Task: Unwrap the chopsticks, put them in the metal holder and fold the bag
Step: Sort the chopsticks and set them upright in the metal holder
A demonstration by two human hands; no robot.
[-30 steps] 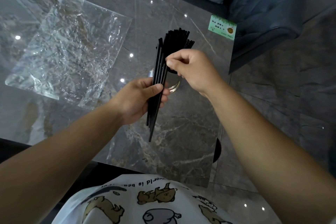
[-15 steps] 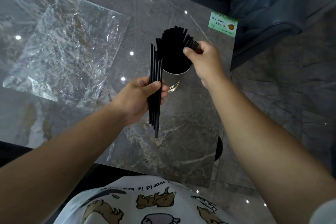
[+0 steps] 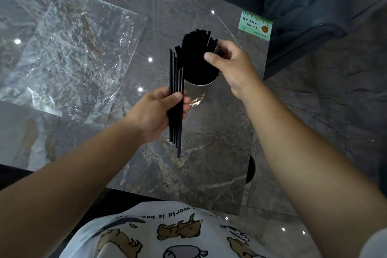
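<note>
Carefully, my left hand [image 3: 159, 111] grips spare black chopsticks [image 3: 176, 98]; my right hand [image 3: 232, 67] pinches one into the round metal holder [image 3: 196, 92], tips kept low.

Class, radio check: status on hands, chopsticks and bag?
Left hand grips spare chopsticks. Right hand at chopsticks in holder. Bag flat, unfolded. Nothing blocking.

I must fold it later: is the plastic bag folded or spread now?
Spread: the plastic bag lies flat, crinkled and unfolded on the table, with neither hand touching it.
</note>
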